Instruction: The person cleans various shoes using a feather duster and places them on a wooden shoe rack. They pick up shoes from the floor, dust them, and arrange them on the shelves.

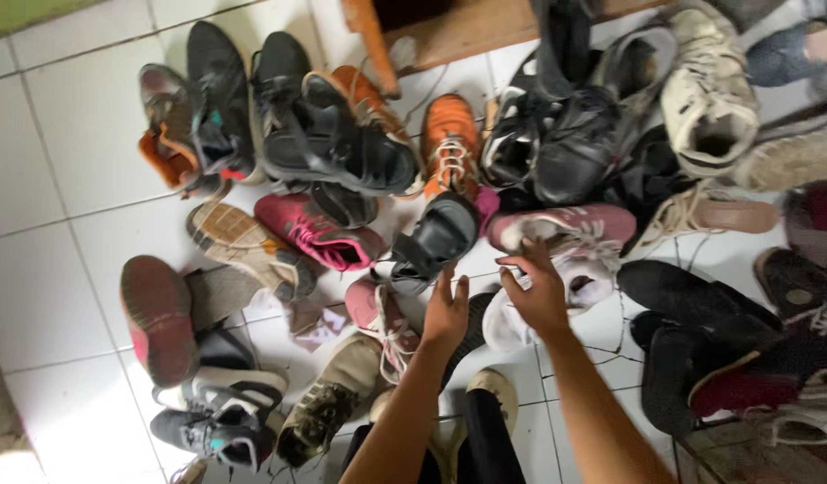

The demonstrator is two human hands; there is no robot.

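Observation:
A big heap of worn shoes covers the white tiled floor (64, 269). My left hand (445, 313) hovers with fingers spread just below a black sandal-like shoe (434, 240) and beside a pink sneaker with white laces (384, 323). My right hand (536, 289) reaches over a white sneaker (582, 285), fingers apart, just under a dusty pink sneaker (566, 226). Neither hand holds anything. An orange sneaker (449, 143) lies beyond the black shoe.
Black shoes (333, 143) pile at the back, a magenta sneaker (319, 235) at centre left, a red-soled shoe (158, 318) on the left, a white high-top (709, 99) at back right, dark shoes (700, 314) on the right. A wooden piece (449, 36) stands behind.

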